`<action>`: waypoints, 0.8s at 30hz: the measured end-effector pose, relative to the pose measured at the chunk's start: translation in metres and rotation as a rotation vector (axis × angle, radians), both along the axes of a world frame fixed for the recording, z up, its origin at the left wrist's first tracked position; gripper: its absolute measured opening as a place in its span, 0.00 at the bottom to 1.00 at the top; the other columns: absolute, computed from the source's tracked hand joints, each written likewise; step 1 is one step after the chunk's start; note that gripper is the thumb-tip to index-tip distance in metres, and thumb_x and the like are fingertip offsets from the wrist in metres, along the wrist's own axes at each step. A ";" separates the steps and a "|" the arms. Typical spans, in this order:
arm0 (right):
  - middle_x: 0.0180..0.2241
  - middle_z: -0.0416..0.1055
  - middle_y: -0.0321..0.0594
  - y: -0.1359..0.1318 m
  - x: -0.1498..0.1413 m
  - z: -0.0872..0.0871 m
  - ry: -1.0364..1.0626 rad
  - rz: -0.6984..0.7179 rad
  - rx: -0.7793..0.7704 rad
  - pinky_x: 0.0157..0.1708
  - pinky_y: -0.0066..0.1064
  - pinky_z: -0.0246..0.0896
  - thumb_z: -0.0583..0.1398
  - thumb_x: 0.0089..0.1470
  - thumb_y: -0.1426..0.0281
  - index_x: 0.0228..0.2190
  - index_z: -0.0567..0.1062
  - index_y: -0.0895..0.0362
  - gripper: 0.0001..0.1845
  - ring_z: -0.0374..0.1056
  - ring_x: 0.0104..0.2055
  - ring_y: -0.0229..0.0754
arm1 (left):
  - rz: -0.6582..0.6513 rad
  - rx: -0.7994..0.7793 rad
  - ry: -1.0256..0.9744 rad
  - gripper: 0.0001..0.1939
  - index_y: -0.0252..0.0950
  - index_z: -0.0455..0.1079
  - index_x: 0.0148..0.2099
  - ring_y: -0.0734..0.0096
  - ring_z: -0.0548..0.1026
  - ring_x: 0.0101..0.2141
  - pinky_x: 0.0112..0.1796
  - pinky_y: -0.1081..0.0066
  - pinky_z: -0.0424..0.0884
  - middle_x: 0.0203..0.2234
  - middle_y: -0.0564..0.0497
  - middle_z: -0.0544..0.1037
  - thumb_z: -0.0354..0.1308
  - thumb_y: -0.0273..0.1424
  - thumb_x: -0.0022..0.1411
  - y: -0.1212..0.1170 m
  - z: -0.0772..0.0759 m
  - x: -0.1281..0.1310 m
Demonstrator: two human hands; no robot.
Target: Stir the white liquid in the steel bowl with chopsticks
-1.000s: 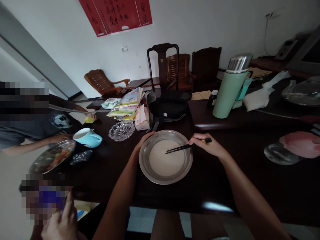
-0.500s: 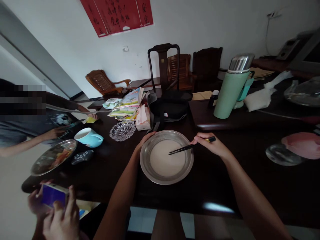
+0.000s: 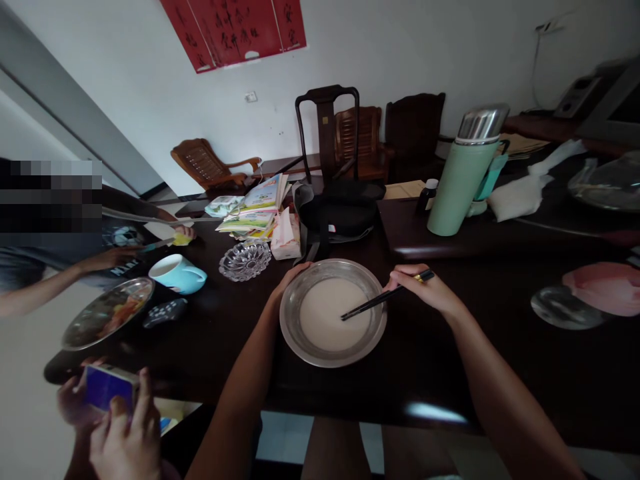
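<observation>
A round metal bowl [image 3: 291,340] stands on the dark table in front of me, holding a milky, off-white liquid [image 3: 325,320]. My left hand [image 3: 294,273] is closed on the bowl's left rim, its fingers partly hidden behind the edge. In my right hand [image 3: 417,283] is a pair of black chopsticks [image 3: 370,304] with gold bands near the top, gripped at the bowl's right side. They slant down to the left, and their tips meet the liquid near the middle.
Left of the bowl are a glass dish [image 3: 245,261], a blue mug [image 3: 179,275] and a metal dish [image 3: 75,333] of food. A green thermos [image 3: 463,180] stands behind to the right. Another person's hands [image 3: 123,433] hold a phone; a second person [image 3: 115,247] works at far left.
The chopstick tips have moved slightly toward me and to the right within the liquid. My left hand and the bowl stay in place.
</observation>
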State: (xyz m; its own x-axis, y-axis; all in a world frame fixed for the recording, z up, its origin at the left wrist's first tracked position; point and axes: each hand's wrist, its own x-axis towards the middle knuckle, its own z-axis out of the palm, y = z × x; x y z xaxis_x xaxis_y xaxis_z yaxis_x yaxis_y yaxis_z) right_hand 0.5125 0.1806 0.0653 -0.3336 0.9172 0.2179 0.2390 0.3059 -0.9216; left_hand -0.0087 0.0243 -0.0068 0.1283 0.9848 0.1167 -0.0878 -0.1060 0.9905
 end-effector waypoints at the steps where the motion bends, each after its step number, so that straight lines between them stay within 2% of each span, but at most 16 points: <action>1: 0.27 0.77 0.40 0.000 -0.001 0.000 0.000 0.021 -0.007 0.38 0.34 0.63 0.54 0.57 0.59 0.24 0.76 0.57 0.19 0.73 0.34 0.45 | 0.062 0.089 -0.010 0.22 0.77 0.57 0.50 0.64 0.62 0.55 0.40 0.63 0.78 0.49 0.88 0.61 0.50 0.46 0.52 0.001 0.002 0.002; 3: 0.28 0.77 0.40 0.000 -0.003 0.000 -0.005 0.058 -0.010 0.38 0.34 0.64 0.54 0.56 0.59 0.25 0.76 0.57 0.18 0.73 0.35 0.45 | 0.103 0.163 0.067 0.25 0.73 0.59 0.52 0.64 0.63 0.55 0.41 0.64 0.76 0.49 0.84 0.62 0.51 0.42 0.52 0.003 0.009 0.010; 5: 0.29 0.77 0.40 0.000 -0.003 0.000 -0.010 0.054 0.005 0.39 0.35 0.63 0.55 0.56 0.60 0.26 0.76 0.57 0.17 0.73 0.36 0.45 | 0.046 0.063 0.235 0.26 0.64 0.64 0.52 0.61 0.64 0.53 0.40 0.63 0.76 0.49 0.74 0.68 0.53 0.38 0.49 0.003 0.016 0.022; 7: 0.30 0.77 0.40 0.001 -0.001 0.001 -0.010 0.008 0.028 0.39 0.34 0.63 0.55 0.57 0.60 0.26 0.76 0.57 0.17 0.73 0.36 0.45 | 0.023 -0.051 0.369 0.27 0.53 0.70 0.50 0.56 0.66 0.51 0.33 0.62 0.75 0.46 0.63 0.73 0.53 0.34 0.45 0.001 0.024 0.036; 10: 0.28 0.76 0.39 0.001 0.002 0.001 0.010 -0.039 0.028 0.38 0.33 0.63 0.54 0.57 0.60 0.24 0.76 0.57 0.18 0.73 0.35 0.44 | 0.025 -0.133 0.433 0.26 0.43 0.75 0.46 0.52 0.70 0.46 0.25 0.61 0.71 0.41 0.53 0.76 0.51 0.31 0.41 -0.003 0.032 0.051; 12: 0.26 0.76 0.39 0.000 0.000 0.000 0.019 -0.006 0.006 0.37 0.33 0.63 0.54 0.57 0.60 0.23 0.75 0.57 0.18 0.73 0.33 0.44 | 0.020 -0.136 0.409 0.25 0.42 0.76 0.44 0.51 0.70 0.45 0.24 0.60 0.70 0.41 0.52 0.76 0.50 0.31 0.41 -0.002 0.035 0.056; 13: 0.26 0.76 0.39 0.000 -0.001 -0.001 0.019 0.022 -0.004 0.37 0.33 0.63 0.54 0.57 0.60 0.23 0.75 0.57 0.18 0.73 0.33 0.44 | 0.014 -0.135 0.395 0.23 0.46 0.76 0.43 0.52 0.70 0.46 0.25 0.60 0.71 0.42 0.55 0.76 0.50 0.32 0.44 -0.001 0.037 0.056; 15: 0.27 0.77 0.39 0.000 -0.004 -0.001 0.013 0.066 -0.011 0.37 0.33 0.63 0.55 0.57 0.60 0.24 0.76 0.57 0.18 0.73 0.34 0.44 | -0.004 -0.121 0.365 0.20 0.54 0.73 0.46 0.56 0.67 0.50 0.34 0.59 0.74 0.45 0.63 0.74 0.51 0.35 0.51 0.003 0.040 0.056; 17: 0.29 0.77 0.40 0.000 -0.004 -0.001 -0.002 0.063 -0.003 0.38 0.34 0.63 0.55 0.56 0.59 0.26 0.76 0.57 0.17 0.73 0.35 0.45 | -0.035 -0.095 0.316 0.17 0.61 0.68 0.49 0.62 0.62 0.55 0.47 0.61 0.70 0.48 0.69 0.71 0.51 0.40 0.56 0.007 0.041 0.054; 19: 0.29 0.77 0.40 0.001 -0.002 -0.001 -0.011 0.024 0.006 0.38 0.35 0.63 0.55 0.56 0.59 0.26 0.76 0.57 0.17 0.73 0.36 0.45 | -0.077 -0.062 0.247 0.17 0.59 0.66 0.51 0.62 0.59 0.57 0.51 0.59 0.66 0.50 0.69 0.69 0.47 0.41 0.60 0.010 0.042 0.053; 21: 0.29 0.77 0.40 0.000 0.001 0.001 -0.002 -0.005 -0.001 0.38 0.35 0.63 0.55 0.56 0.60 0.25 0.76 0.57 0.18 0.73 0.35 0.45 | -0.114 -0.038 0.193 0.19 0.53 0.68 0.51 0.58 0.59 0.56 0.48 0.56 0.67 0.51 0.65 0.69 0.44 0.38 0.60 0.011 0.041 0.052; 24: 0.27 0.77 0.40 -0.001 -0.001 0.001 0.008 0.024 -0.018 0.36 0.34 0.64 0.54 0.57 0.60 0.23 0.75 0.57 0.18 0.73 0.33 0.44 | -0.124 -0.036 0.193 0.24 0.44 0.73 0.49 0.51 0.62 0.53 0.40 0.58 0.71 0.49 0.57 0.71 0.49 0.33 0.49 0.009 0.036 0.047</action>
